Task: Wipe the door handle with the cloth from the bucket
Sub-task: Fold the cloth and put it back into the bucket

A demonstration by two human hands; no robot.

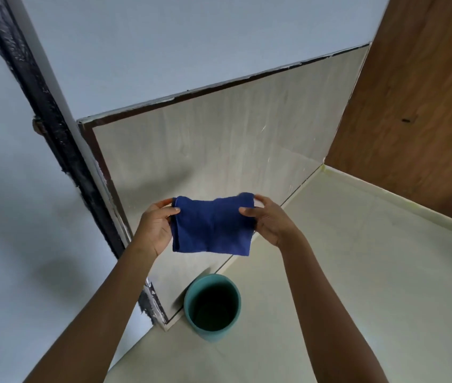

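A dark blue cloth, folded into a rough rectangle, hangs in the air between both hands. My left hand pinches its left edge and my right hand pinches its right edge. Straight below the cloth a teal bucket stands on the pale floor, close to the wall; its inside looks dark. No door handle is in view.
A black door frame runs down the left side, with a small metal hinge or latch on it. A beige tiled wall lies ahead. A brown wooden panel stands at the right.
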